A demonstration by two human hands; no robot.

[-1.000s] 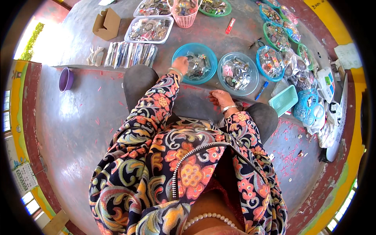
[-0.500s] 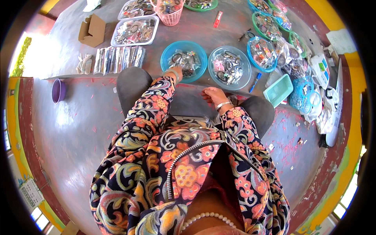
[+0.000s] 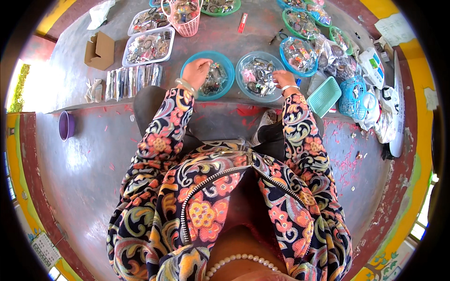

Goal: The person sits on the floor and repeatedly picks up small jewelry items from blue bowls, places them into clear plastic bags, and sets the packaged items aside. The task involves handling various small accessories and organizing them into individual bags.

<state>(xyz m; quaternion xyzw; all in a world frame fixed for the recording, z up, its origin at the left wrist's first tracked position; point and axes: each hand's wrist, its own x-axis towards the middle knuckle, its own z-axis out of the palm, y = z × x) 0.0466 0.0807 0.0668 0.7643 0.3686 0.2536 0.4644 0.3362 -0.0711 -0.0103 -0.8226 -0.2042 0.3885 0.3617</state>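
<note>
Compared with half a second ago, the right hand (image 3: 284, 78) has left the right knee and come up to the three o'clock rim of the pale, see-through basin (image 3: 262, 97), while the left hand (image 3: 195, 74) has shifted to the ten o'clock side of the blue basin (image 3: 229, 72). The left fingers are curled, the blue basin's small packets (image 3: 216, 80) at four o'clock from them; the right fingers bend inward, with more packets (image 3: 258, 75) at nine o'clock. Whether either hand grips anything, I cannot tell.

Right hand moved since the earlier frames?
Yes: forward and rightward, judged against the clear bowl. The right hand was short of the bowl's near rim; now it is at the right side.
</note>
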